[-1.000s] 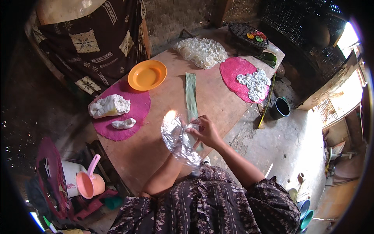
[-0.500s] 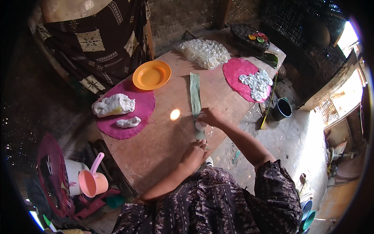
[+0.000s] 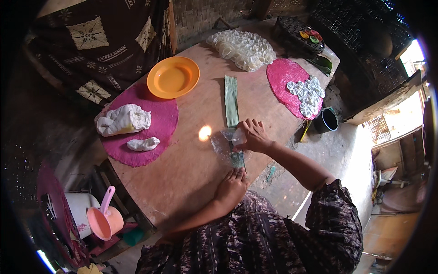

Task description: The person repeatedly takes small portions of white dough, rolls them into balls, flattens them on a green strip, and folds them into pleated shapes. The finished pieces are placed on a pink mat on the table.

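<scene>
1. Far left, white lumps are lying on a purple mat, well apart from both hands.
2. The left hand is resting on the near end of a green strip, its fingers lying close together; they should be staying firm, keeping the strip flat.
3. The strip is running lengthwise across the middle of the tabletop, its near end disappearing under that hand.
4. Clear film is covering part of the strip; reflections are blurring its edges.
5. The right hand is holding gathered film, its fingers bending narrowly round it; even, gentle pressure should be sparing the strip from creasing. The palm is hiding most of a pale piece there, so its kind is staying unclear.
</scene>
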Tool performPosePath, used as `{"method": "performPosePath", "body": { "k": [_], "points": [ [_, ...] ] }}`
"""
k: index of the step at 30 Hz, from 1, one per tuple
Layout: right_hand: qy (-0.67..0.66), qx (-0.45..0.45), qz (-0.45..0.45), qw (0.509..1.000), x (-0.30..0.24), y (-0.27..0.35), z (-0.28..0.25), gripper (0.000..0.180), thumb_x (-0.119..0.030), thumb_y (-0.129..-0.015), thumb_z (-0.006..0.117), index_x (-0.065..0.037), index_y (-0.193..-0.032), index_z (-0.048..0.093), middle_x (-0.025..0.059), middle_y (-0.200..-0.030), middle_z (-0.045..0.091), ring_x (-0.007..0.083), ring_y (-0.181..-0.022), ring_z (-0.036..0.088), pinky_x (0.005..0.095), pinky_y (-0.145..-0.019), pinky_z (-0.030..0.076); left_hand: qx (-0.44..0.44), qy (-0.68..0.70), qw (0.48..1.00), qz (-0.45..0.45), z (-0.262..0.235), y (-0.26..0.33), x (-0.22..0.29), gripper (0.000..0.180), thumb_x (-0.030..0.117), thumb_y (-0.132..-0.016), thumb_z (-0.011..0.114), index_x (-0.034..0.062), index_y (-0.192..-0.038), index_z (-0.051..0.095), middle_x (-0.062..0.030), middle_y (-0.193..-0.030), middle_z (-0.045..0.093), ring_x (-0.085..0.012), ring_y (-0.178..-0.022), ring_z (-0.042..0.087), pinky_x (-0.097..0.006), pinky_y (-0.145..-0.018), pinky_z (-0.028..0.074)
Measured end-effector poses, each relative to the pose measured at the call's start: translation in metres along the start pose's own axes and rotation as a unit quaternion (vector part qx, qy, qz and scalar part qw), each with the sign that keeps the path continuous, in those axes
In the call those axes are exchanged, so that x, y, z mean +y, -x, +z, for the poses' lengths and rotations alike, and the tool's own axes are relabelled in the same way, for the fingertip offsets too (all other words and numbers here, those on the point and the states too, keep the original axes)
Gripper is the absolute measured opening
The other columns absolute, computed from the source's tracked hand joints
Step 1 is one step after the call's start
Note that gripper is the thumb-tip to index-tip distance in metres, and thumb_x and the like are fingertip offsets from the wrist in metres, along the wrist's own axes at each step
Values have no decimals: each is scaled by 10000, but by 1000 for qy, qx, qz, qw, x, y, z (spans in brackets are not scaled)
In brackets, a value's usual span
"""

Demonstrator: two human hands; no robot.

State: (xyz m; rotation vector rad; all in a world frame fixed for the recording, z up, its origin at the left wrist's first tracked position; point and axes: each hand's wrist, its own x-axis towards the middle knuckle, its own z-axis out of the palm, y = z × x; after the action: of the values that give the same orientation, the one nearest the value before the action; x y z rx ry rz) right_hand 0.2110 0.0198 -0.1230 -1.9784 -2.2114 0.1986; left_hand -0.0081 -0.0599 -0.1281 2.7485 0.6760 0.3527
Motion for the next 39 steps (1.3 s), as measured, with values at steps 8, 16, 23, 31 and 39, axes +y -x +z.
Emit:
{"method": "performPosePath", "body": {
  "k": [8,16,23,31,39],
  "points": [
    [-7,28,33,999,40,-71,4,807,-654,-634,762,-145,-1200,494,105,-1102,503,306,-1096,481,471,-881,357,-9,27,999,18,-3,-3,-2,425,276,-932,570,-100,-1128,595,-257,-1238,589,-352,-1183,548,-415,-1067,383],
    [14,40,133,990,59,-138,-9,778,-656,-635,758,-174,-1198,524,126,-1172,517,342,-1161,472,498,-916,356,22,25,999,9,-2,-4,2,365,240,-924,572,-72,-1106,629,-229,-1194,627,-336,-1141,588,-427,-1032,419],
    [-53,206,59,975,-10,-108,-84,722,-492,-653,834,-144,-1199,514,115,-1111,554,292,-1088,526,479,-899,384,64,301,937,-166,-33,-26,-32,270,226,-957,558,23,-1058,704,-140,-1064,709,-220,-1040,660,-367,-912,501],
    [-616,134,49,775,-54,-14,-81,450,-290,-935,668,-16,-1200,427,58,-879,589,116,-704,580,289,-564,480,193,818,512,-180,-63,-65,-67,437,337,-955,602,2,-1234,571,-67,-1176,649,-171,-1039,636,-338,-906,505],
    [-363,232,138,892,-35,13,6,463,-342,-888,697,33,-1068,494,210,-936,587,288,-859,599,410,-743,490,212,763,569,-221,-33,-58,-40,175,115,-910,659,89,-1081,634,-13,-1037,676,-105,-945,633,-254,-833,495]
  ]
}}
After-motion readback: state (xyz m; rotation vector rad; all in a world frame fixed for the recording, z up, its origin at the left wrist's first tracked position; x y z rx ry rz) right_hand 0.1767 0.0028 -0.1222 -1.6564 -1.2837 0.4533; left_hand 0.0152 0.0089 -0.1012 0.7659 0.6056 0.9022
